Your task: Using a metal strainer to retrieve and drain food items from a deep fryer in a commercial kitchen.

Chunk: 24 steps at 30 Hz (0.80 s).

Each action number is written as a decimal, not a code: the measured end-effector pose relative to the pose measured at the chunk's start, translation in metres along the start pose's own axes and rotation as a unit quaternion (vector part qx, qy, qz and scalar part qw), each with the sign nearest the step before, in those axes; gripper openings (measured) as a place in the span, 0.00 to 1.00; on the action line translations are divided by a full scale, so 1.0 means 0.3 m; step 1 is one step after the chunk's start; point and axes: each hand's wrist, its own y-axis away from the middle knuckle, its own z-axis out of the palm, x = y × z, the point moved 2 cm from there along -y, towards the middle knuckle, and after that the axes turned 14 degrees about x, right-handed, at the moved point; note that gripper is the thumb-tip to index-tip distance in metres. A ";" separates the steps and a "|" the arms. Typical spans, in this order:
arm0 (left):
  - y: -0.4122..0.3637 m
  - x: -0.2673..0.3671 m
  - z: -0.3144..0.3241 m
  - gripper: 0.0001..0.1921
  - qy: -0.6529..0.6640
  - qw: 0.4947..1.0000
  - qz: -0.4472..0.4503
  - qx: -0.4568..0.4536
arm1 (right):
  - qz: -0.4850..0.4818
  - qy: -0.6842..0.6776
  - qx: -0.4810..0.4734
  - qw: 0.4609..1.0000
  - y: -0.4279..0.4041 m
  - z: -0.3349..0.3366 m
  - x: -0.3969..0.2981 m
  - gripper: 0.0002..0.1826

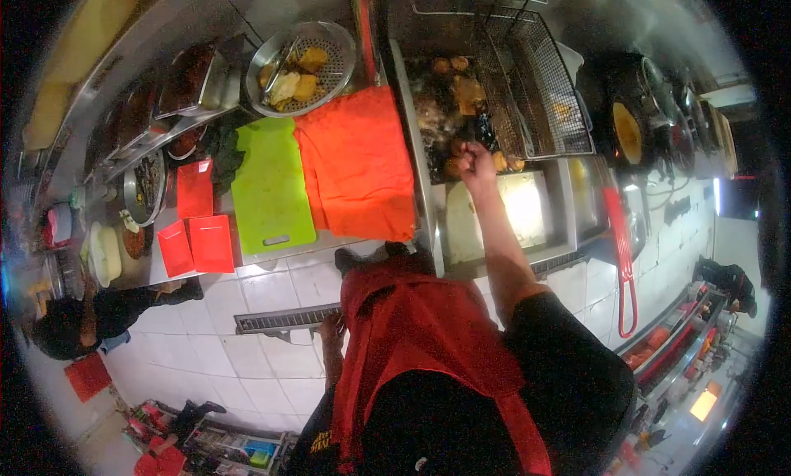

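Note:
My right hand [476, 161] is over the dark oil of a deep fryer [439, 123], its fingers curled. Whether it grips a utensil is too dark to tell. Several browned pieces of food float in the oil, among them a flat golden piece [469, 94]. Beside them a wire fryer basket [550, 80] hangs on hooks, to the right of my hand. Down at my side, next to the red apron [408, 327], is my left hand [332, 327]. Its fingers are partly hidden, and I see nothing clearly held in it.
Left of the fryer lie an orange cloth [358, 167], a green cutting board [272, 191] and red cartons [210, 244]. Behind them a perforated metal bowl [340, 62] holds fried pieces and tongs. A red handle [618, 229] juts over the floor. Other people [68, 327] stand at left.

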 end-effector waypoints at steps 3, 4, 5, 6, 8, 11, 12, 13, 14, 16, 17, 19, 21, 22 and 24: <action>0.038 0.043 0.043 0.14 0.102 0.992 -0.069 0.026 | 0.018 -0.014 -0.073 0.997 -0.018 -0.076 -0.028 0.04; 0.038 0.037 0.033 0.14 0.102 0.992 -0.068 0.027 | 0.008 -0.020 -0.086 0.996 -0.011 -0.081 -0.029 0.03; 0.040 0.045 0.027 0.13 -0.012 0.998 0.067 -0.017 | -0.002 -0.026 -0.099 0.995 -0.003 -0.087 -0.030 0.03; 0.047 0.056 0.023 0.12 -0.124 0.970 0.199 -0.060 | 0.000 -0.026 -0.100 0.995 0.018 -0.080 -0.029 0.03; 0.014 0.052 0.009 0.12 0.064 0.998 0.013 -0.022 | -0.001 -0.006 -0.100 0.995 0.061 -0.071 -0.033 0.08; 0.038 0.090 0.054 0.12 0.141 0.989 -0.045 -0.029 | -0.022 0.009 -0.039 0.999 0.094 -0.125 -0.044 0.14; 0.048 0.098 0.052 0.12 0.041 0.993 0.091 -0.062 | -0.022 0.008 -0.039 0.999 0.112 -0.128 -0.039 0.14; 0.042 0.099 0.051 0.12 0.040 0.993 0.091 -0.062 | -0.035 0.026 -0.017 0.999 0.130 -0.134 -0.034 0.16; 0.032 0.104 0.055 0.11 0.027 0.992 0.108 -0.064 | -0.048 0.044 0.005 0.998 0.147 -0.140 -0.029 0.19; -0.006 0.071 0.032 0.10 0.006 0.988 0.144 -0.060 | -0.061 0.078 -0.001 0.995 0.201 -0.118 -0.013 0.19; -0.021 0.054 0.021 0.09 -0.004 0.985 0.161 -0.058 | -0.078 0.112 -0.003 0.991 0.221 -0.110 -0.009 0.20; -0.022 0.075 0.050 0.09 -0.021 0.982 0.176 -0.072 | -0.072 0.092 -0.031 0.993 0.207 -0.154 0.000 0.20; 0.014 0.125 0.091 0.09 -0.048 0.982 0.139 -0.115 | -0.066 0.070 -0.053 0.994 0.203 -0.196 -0.001 0.19; -0.015 0.092 0.052 0.09 -0.046 0.983 0.142 -0.106 | -0.046 0.066 -0.035 0.996 0.240 -0.156 0.016 0.18; -0.100 -0.023 -0.045 0.12 -0.071 0.969 0.225 -0.076 | -0.013 0.072 -0.039 0.997 0.284 -0.078 0.061 0.17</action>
